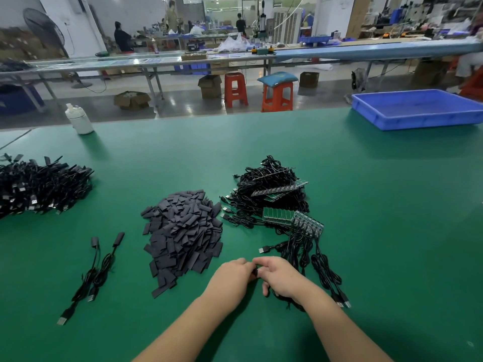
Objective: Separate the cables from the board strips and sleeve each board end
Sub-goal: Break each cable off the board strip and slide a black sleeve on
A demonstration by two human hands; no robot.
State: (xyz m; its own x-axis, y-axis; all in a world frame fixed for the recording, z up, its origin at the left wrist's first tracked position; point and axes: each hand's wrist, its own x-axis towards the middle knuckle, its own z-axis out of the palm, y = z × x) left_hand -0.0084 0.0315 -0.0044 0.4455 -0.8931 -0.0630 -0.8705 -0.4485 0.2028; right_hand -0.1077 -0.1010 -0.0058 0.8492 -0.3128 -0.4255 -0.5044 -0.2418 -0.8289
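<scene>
While both hands meet at the near edge of the green bench mat (339, 178), the left hand (231, 276) and right hand (281, 278) pinch one small black piece (255, 272) between their fingertips; what it is I cannot tell. Black cable (287, 300) trails beneath the right wrist. Just beyond lies a green circuit-board strip with attached black cables (305, 226), a heap of flat black sleeves (183, 239) to its left, and two sleeved cables (99, 267) farther left.
</scene>
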